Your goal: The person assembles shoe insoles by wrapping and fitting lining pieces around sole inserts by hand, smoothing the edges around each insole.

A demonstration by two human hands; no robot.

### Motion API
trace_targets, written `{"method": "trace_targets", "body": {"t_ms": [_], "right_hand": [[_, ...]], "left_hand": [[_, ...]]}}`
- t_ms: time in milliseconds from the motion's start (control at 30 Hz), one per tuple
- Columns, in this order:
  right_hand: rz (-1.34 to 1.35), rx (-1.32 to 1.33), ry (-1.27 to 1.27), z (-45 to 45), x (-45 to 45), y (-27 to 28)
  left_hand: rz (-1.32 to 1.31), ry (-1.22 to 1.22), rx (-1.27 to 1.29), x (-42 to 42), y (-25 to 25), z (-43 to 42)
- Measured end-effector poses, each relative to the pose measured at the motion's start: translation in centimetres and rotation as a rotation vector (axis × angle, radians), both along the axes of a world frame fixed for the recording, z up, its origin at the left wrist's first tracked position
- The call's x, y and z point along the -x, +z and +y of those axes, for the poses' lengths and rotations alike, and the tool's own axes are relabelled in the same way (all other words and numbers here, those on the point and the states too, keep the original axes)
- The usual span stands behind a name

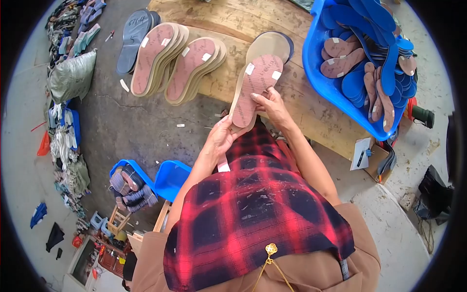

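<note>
A pink insole [258, 80] with printed lettering and two white stickers lies over a beige piece of the same shape. My left hand [221, 137] is closed on its heel end, and a white strip [223, 163] hangs below that hand. On the right edge, my right hand [274, 108] grips the insole with the thumb on top. Just beyond its toe, a beige-topped insole pile [266, 43] with a dark layer sits on the wooden table. Two stacks of pink-topped insoles, the left stack [152, 58] and the right stack [194, 65], stand to the left.
A blue basin [316, 73] full of blue and pink insoles stands on the wooden table [219, 19] at right. Dark insoles [134, 39] with handwriting lie at far left. Below are a blue chair [170, 175], a stuffed sack [73, 75] and a cardboard box [377, 163].
</note>
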State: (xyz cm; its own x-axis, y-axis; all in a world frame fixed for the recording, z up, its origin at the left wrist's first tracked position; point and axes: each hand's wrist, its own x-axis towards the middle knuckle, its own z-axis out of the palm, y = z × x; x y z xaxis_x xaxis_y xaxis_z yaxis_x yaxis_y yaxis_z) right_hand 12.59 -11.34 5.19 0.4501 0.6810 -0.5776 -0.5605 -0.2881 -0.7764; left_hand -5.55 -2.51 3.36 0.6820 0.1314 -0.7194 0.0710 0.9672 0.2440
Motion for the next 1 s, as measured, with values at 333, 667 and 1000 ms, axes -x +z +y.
{"method": "trace_targets", "body": {"t_ms": [333, 667, 1000], "right_hand": [[0.024, 0.001, 0.065, -0.2, 1.1, -0.1], [-0.494, 0.234, 0.071, -2.6, 3.4, -0.2], [0.676, -0.154, -0.304, 0.3, 1.0, 0.9]], "left_hand": [[-0.058, 0.016, 0.006, 1.1, 1.0, -0.2], [-0.029, 0.027, -0.283, 0.2, 0.7, -0.2], [-0.111, -0.273, -0.412, 3.7, 5.9, 4.3]]}}
